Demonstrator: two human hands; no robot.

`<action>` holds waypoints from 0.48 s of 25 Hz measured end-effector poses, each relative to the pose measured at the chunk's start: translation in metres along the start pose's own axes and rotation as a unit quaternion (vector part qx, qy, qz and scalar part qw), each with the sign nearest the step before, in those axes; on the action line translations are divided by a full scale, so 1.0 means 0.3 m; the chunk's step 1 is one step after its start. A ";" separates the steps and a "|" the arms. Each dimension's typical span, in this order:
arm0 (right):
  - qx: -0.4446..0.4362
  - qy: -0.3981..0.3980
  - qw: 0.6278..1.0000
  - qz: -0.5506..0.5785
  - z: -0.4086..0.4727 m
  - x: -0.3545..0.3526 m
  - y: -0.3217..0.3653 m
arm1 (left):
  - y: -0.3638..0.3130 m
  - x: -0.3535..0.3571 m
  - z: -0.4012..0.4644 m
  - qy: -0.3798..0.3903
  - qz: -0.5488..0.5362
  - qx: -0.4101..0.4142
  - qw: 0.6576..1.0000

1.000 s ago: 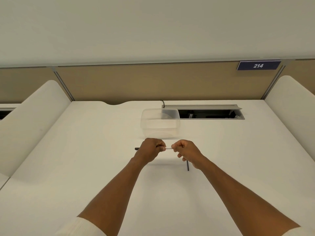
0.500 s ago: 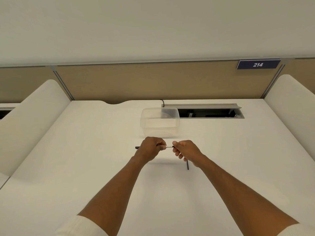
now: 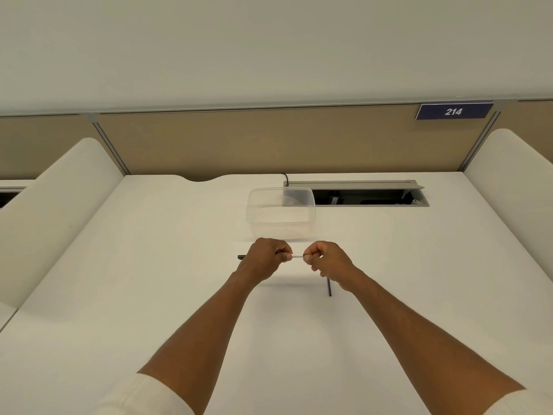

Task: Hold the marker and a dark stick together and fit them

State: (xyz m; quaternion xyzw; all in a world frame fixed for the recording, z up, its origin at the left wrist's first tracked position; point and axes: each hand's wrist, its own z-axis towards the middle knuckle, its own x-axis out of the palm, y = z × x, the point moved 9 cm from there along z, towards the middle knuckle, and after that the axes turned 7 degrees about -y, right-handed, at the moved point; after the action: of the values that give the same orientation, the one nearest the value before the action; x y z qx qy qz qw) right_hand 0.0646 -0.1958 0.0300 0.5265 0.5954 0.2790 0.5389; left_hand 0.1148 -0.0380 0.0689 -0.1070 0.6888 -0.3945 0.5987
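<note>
My left hand [image 3: 264, 259] grips a thin stick-like item [image 3: 297, 256]. A short white stretch of it shows between my two hands and its dark end [image 3: 241, 257] sticks out to the left of the fist. My right hand [image 3: 327, 260] pinches the right end of that item with thumb and forefinger. Both hands hover just above the white desk [image 3: 149, 280], right in front of a clear plastic container [image 3: 280, 215]. A second thin black stick [image 3: 329, 287] lies on the desk, partly hidden under my right wrist.
An open cable tray [image 3: 368, 196] is sunk into the desk behind the container, with a black cable [image 3: 285, 177] at its left end. Tan partition panels [image 3: 269, 139] close the back, with a blue "214" sign [image 3: 453, 111]. White curved side dividers [image 3: 57, 205] flank the desk.
The two hands stayed together on the thin item and shifted only slightly. The white stretch between them looks a little shorter than a second ago.
</note>
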 end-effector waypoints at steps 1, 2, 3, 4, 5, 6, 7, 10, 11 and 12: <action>-0.008 -0.005 1.000 0.015 0.000 -0.002 0.004 | -0.001 0.000 0.001 -0.002 0.000 0.002 1.000; -0.007 -0.011 1.000 0.026 0.000 -0.004 0.008 | -0.003 0.001 0.002 -0.002 0.000 0.004 1.000; 0.004 -0.013 1.000 0.027 -0.002 -0.005 0.006 | -0.004 0.002 0.002 -0.002 -0.001 0.005 1.000; 0.017 -0.011 1.000 0.018 -0.001 -0.004 0.001 | -0.005 0.003 0.003 0.000 0.000 0.006 1.000; 0.025 -0.006 1.000 0.003 0.001 -0.002 -0.004 | -0.006 0.003 0.003 0.001 0.000 0.006 1.000; 0.027 -0.002 1.000 -0.010 0.003 0.000 -0.008 | -0.006 0.004 0.004 0.003 0.000 0.006 1.000; 0.022 -0.001 1.000 -0.016 0.005 0.001 -0.009 | -0.004 0.007 0.004 0.006 0.000 0.005 1.000; -0.008 -0.014 1.000 0.002 0.008 -0.001 0.002 | 0.001 0.012 0.001 0.009 0.005 0.001 1.000; -0.008 -0.019 1.000 0.010 0.008 -0.005 0.004 | 0.003 0.012 0.001 0.006 0.005 0.000 1.000; 0.003 -0.021 1.000 0.011 0.006 -0.006 0.003 | 0.006 0.010 0.002 0.004 0.003 -0.001 1.000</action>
State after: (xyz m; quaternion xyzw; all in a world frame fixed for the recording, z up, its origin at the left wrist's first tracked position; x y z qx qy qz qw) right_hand 0.0663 -0.1977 0.0311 0.5403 0.5786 0.2720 0.5471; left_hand 0.1151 -0.0389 0.0653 -0.1041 0.6917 -0.3924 0.5973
